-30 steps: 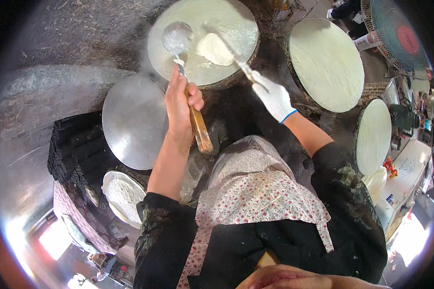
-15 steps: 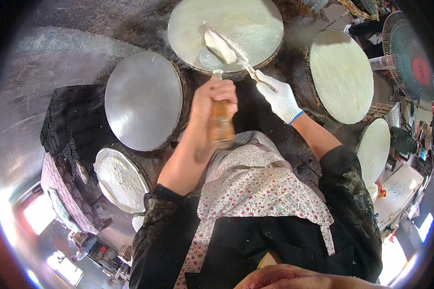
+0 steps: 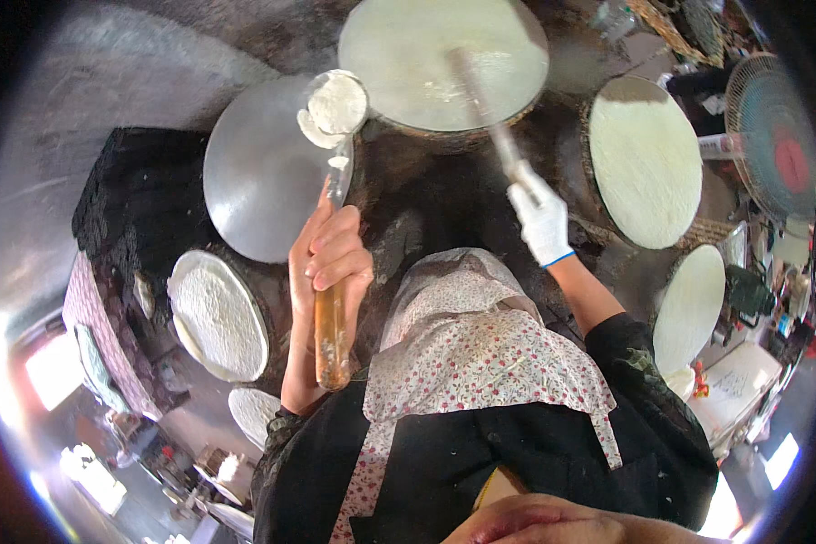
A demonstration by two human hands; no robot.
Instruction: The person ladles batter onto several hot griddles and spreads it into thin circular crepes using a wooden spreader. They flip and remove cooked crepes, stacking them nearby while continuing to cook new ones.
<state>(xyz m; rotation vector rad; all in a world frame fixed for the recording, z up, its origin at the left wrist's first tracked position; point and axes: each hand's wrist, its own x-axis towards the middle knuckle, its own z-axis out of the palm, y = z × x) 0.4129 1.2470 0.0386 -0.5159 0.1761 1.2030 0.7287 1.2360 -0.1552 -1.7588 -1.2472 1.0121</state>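
Changed within the last 0.5 s: white paste [image 3: 338, 102], earlier a lump on the scraper [image 3: 501, 145], now heaped in the wooden-handled ladle [image 3: 331, 331] and carried off the far griddle [image 3: 435, 133] to hang, in this view, across the upper right edge of the bare left griddle [image 3: 258, 181]. By the look of it, surplus gathered away, leaving a thin pale sheet [image 3: 408, 68] on the far griddle, with a rough streak near the scraper's end. Grip of the bare left hand [image 3: 337, 249]: closed around the ladle's handle, index finger stretched along the shaft. Grip of the gloved right hand [image 3: 544, 220]: closed on the scraper, blurred over the sheet; touching or apart, impossible to tell. Among containers: ladle bowl well filled, paste bulging past its left lip, a dab farther down on the shaft; at lower left, a shallow round basin [image 3: 264, 334] full of lumpy white stuff; below it, possibly a 2nd vessel [image 3: 254, 414], smaller, similarly white, partly hidden by the left arm.
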